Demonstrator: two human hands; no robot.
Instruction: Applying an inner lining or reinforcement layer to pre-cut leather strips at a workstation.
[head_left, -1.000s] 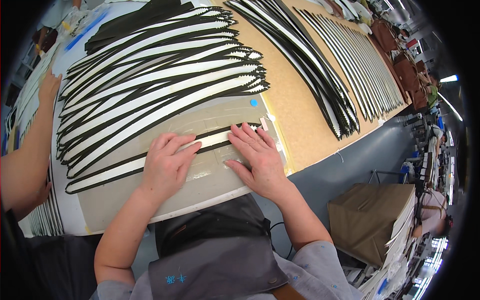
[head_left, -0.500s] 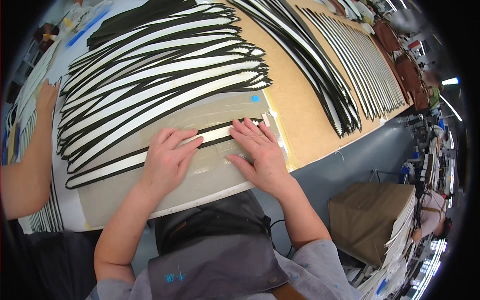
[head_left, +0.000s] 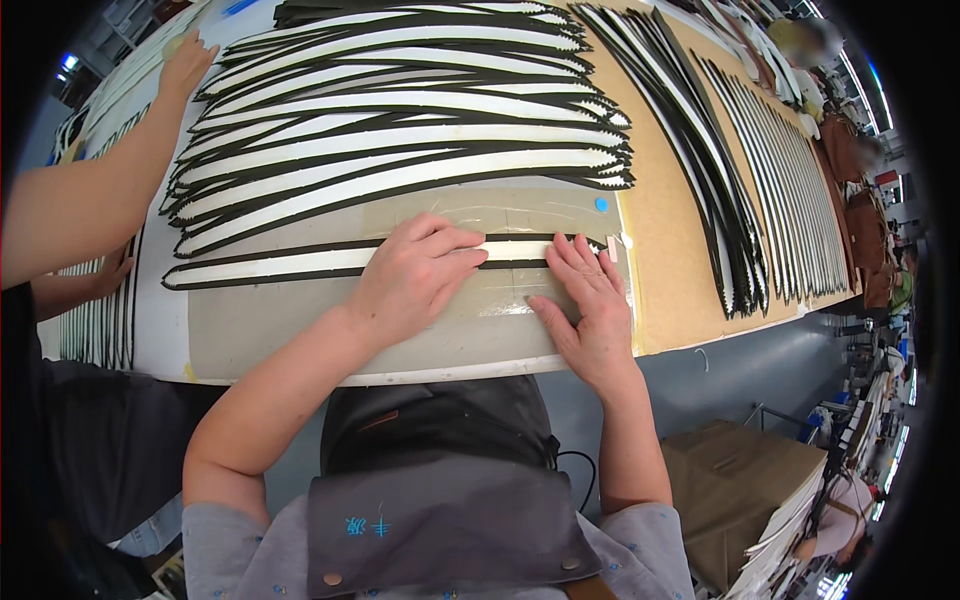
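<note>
A long white strip with black edging (head_left: 320,262) lies across the grey work mat (head_left: 290,330) in front of me. My left hand (head_left: 420,275) is closed at the middle of the strip, its bent fingers together and their tips at the strip's edges. Nearer the right end, my right hand (head_left: 590,300) lies open and flat, fingertips over the strip and thumb spread away on the mat. A small pale tab (head_left: 613,248) sits by the strip's right end. Beyond it, a pile of similar black-edged white strips (head_left: 400,160) has zigzag-cut ends on the right.
A blue round disc (head_left: 601,205) lies on the mat's upper right. Further right are a black-and-white strip bundle (head_left: 700,180) and a row of thin strips (head_left: 780,180). A co-worker's arm (head_left: 110,200) reaches in at left. A brown covered stack (head_left: 740,470) stands lower right.
My view has shifted, so the table sits differently in the picture. The co-worker's arm reaches farther across the table, and a second hand of theirs now shows. My hands stay on the strip.
</note>
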